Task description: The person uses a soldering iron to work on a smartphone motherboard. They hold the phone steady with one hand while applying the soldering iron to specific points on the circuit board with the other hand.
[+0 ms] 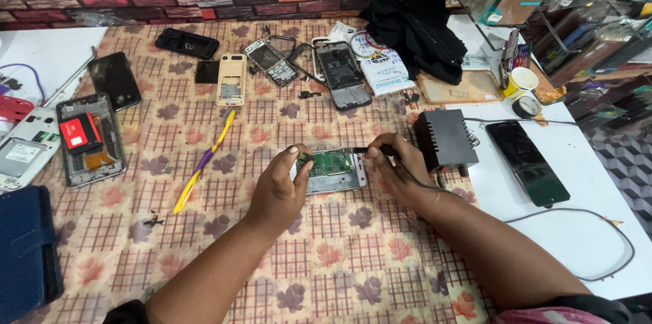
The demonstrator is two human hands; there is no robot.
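Green circuit board (331, 163) in opened silver phone (334, 180), table (339, 263) centre. Left hand (280, 188) fingers pinching phone's 9 o'clock edge. Right hand (401, 169) fingers pinching black corded tool (372, 150), tip at board's 1 o'clock. Black box (445, 139) at 3 o'clock.

The worktop (339, 263) wears a leaf-patterned cloth. Under both grips lies an opened phone (331, 171); left of them a yellow tool (204, 159); right, a black box (445, 139).
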